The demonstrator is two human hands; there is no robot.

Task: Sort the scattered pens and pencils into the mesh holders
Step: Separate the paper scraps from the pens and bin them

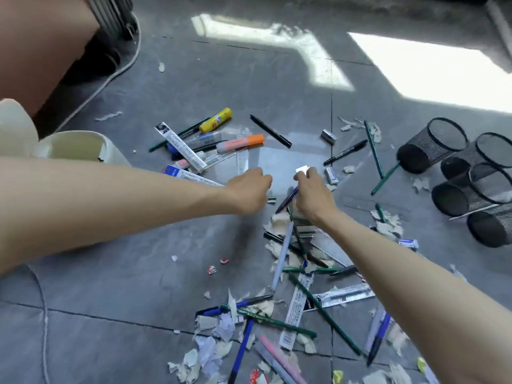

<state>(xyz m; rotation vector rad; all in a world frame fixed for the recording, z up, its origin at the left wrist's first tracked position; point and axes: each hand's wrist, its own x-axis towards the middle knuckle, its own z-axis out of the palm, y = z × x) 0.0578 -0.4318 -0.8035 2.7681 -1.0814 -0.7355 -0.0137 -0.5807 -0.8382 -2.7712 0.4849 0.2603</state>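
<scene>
Pens, pencils and markers lie scattered over the grey tile floor (166, 239). My right hand (313, 194) pinches a small white eraser (302, 169) at its fingertips, and a dark blue pen (286, 200) runs under its palm. My left hand (249, 189) has its fingers curled, and something small and dark shows at its lower edge. Several black mesh holders (432, 145) lie on their sides at the far right. An orange highlighter (241, 142), a yellow glue stick (215, 120) and a black pen (270, 131) lie beyond my hands.
Torn paper scraps (210, 347) litter the floor near me among green pencils (324, 314) and blue pens (241, 353). A cream plastic bin (77, 148) stands at left beside a white cord (110, 76). A metal sharpener (328, 136) and a clear ruler (376, 206) lie right of centre.
</scene>
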